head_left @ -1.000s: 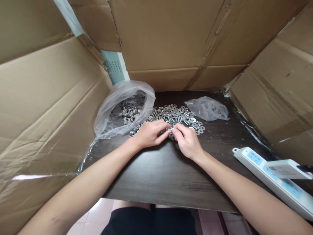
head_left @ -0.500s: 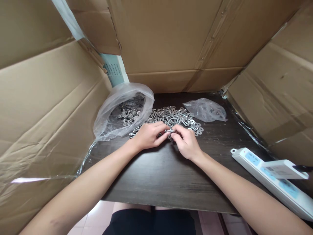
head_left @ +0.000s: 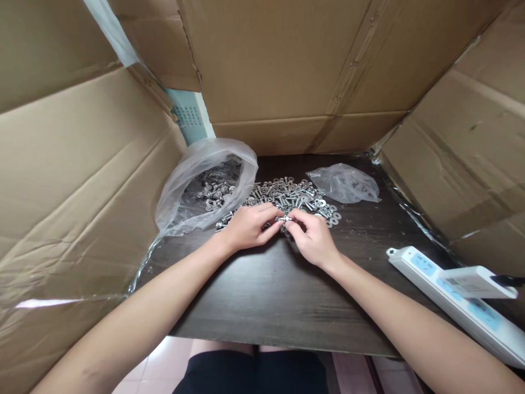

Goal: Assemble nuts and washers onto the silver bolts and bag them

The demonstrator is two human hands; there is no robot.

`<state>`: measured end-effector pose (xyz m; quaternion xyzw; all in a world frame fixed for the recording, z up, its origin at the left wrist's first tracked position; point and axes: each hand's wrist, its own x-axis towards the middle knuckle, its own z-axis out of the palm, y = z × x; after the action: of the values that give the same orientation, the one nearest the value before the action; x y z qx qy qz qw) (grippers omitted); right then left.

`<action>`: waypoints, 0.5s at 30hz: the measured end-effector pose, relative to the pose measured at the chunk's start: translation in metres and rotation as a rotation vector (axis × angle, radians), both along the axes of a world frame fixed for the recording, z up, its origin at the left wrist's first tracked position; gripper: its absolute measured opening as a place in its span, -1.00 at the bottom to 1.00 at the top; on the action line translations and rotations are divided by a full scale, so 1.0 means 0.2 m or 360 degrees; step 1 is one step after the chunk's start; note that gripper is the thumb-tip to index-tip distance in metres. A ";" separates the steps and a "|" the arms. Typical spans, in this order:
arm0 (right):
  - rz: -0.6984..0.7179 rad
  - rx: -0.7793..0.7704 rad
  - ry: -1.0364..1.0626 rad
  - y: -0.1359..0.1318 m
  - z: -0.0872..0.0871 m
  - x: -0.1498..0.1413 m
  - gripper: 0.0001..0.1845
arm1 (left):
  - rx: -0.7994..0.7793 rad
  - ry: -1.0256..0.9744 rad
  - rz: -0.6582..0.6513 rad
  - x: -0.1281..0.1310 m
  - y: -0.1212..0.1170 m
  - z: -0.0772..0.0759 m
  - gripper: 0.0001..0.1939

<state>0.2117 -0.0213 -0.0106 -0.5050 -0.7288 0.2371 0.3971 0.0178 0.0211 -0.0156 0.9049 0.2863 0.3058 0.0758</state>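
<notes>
Left hand [head_left: 253, 225] is pinching a bolt's [head_left: 284, 219] left end, right hand [head_left: 314, 238] gripping its right; bolt is pointing sideways at the pile's [head_left: 283, 192] near side, long axis running left-right; head end showing too small to tell.

The place is a makeshift indoor work nook, workshop-like in its contents. Tall brown corrugated cardboard panels [head_left: 279, 65] wall in a dark wood-grain table [head_left: 262, 295] at the left, back and right. On it lies a heap of small silvery metal bolts and flat round washers [head_left: 287, 194], between a large open clear plastic bag [head_left: 167, 191] and a smaller crumpled clear plastic bag [head_left: 348, 183]. A long white plastic power strip [head_left: 459, 307] and pale pinkish floor tiles [head_left: 164, 358] suggest an ordinary room.
</notes>
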 end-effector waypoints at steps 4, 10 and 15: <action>0.0000 0.0007 -0.0008 0.00 0.00 0.00 -0.75 | 0.0035 -0.0021 -0.0028 0.00 0.00 0.00 -0.78; 0.0014 0.0009 -0.0033 0.00 0.00 0.00 -0.71 | 0.0121 -0.0003 -0.0007 0.00 0.00 0.00 -0.77; -0.0002 0.0043 -0.0042 0.00 0.01 0.00 -0.69 | 0.0243 0.0057 -0.0016 0.00 0.00 0.00 -0.76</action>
<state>0.2125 -0.0222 -0.0090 -0.5032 -0.7367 0.2202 0.3944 0.0178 0.0208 -0.0151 0.9148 0.2589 0.3101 0.0030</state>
